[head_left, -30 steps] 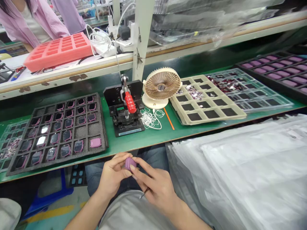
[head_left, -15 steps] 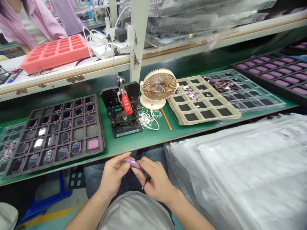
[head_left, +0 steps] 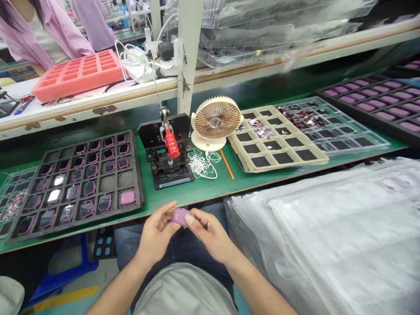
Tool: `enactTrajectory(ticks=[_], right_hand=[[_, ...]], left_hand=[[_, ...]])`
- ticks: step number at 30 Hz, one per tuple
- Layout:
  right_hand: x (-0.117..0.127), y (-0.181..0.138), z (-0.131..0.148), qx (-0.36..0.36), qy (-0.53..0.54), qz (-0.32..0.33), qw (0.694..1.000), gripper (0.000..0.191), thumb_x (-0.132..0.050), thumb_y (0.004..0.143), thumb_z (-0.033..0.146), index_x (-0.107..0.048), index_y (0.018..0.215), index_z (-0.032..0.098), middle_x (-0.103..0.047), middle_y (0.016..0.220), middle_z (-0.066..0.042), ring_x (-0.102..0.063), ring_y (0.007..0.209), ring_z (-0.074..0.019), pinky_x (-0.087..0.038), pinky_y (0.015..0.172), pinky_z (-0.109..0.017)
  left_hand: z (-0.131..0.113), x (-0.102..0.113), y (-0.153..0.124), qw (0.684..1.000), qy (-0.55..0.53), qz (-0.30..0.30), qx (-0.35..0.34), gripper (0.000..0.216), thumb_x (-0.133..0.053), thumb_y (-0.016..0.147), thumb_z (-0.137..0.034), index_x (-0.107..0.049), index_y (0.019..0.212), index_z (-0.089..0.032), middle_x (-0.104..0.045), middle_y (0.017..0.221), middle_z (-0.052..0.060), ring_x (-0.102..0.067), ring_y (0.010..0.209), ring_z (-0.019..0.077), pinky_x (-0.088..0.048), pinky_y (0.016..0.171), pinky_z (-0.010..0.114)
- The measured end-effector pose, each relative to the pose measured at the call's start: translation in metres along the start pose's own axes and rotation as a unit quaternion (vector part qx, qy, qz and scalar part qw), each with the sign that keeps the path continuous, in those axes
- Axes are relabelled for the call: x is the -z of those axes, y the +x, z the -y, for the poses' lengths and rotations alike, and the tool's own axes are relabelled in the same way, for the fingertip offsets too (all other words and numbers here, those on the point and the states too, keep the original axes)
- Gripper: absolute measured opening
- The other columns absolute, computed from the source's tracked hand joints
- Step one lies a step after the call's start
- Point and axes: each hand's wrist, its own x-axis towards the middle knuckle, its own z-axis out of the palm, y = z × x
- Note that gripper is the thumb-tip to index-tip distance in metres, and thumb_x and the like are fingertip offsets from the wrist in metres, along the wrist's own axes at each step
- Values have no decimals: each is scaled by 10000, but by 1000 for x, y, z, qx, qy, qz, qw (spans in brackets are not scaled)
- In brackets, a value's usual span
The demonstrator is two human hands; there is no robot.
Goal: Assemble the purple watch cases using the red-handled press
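Pink watch case (head_left: 181, 217) sits between the person's two hands, just in front of the green workbench (head_left: 200, 197) edge and above their denim-covered lap. The left hand (head_left: 156, 232) is half closed, its fingers curled against the case's left end, and the right hand (head_left: 210, 236) pinches the other end, with its thumb pressed on the pink face. Nearest to the hands on the left stands a black foam tray (head_left: 139, 188) of compartments holding dark-faced watch units, and one pink case (head_left: 127, 197) lies in its front right compartment. Straight ahead is a black bench press with a red handle (head_left: 172, 143), and beside it stand a cream desk fan (head_left: 215, 118), a tangle of white loops (head_left: 201, 165) and an orange stick (head_left: 227, 164). Farther right lie a beige grid tray (head_left: 288, 164) with scraps in its back compartments, a clear plastic tray (head_left: 331, 127) and a black tray of purple pieces (head_left: 377, 103). Stacked plastic bags (head_left: 321, 232) fill the right foreground, and beyond the shelf a co-worker in a pink shirt (head_left: 49, 35) stands by a red foam tray (head_left: 77, 74).
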Motion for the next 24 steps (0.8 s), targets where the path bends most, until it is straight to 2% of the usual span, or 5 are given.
enactTrajectory(ticks=[6,10,14,17,24], right_hand=[[4,15,7,-204,255,63,943,598,-743,855,699,-420,692,223,-305,554,107,-143,455,-43,-69,440,-235],[4,20,10,-210,201,93,952,613,-666,886,753,-482,672,208,-299,533,104,-157,438,-48,-99,428,-234],[20,38,43,21,-79,-59,995,592,-553,1015,670,-721,750,168,-501,549,23,-442,509,-108,-346,498,-243],[34,62,85,268,-220,-257,902,327,-644,1028,496,-790,1132,223,-770,1044,-69,-707,845,-192,-554,709,-295],[30,115,120,500,-390,-131,762,266,-596,1083,235,-719,1316,269,-717,1403,-20,-718,1234,-157,-595,987,-247]], left_hand=[[-12,18,15,915,255,92,-300,437,-754,925,-81,-694,1335,-219,-733,1221,117,-693,1184,249,-607,1028,420],[-10,26,16,888,296,104,-336,451,-611,950,53,-647,1347,-158,-743,1204,138,-696,1168,236,-605,1017,405],[-2,21,31,912,306,0,-272,276,-575,998,-20,-696,1161,-207,-768,1060,74,-734,1009,207,-621,916,373],[8,8,55,913,328,-25,-241,191,-583,1028,-109,-703,1125,-221,-779,1106,79,-733,1074,240,-603,961,433],[40,-5,86,897,382,1,-223,232,-605,986,-85,-710,1160,-197,-775,1259,131,-695,1258,327,-545,1090,590]])
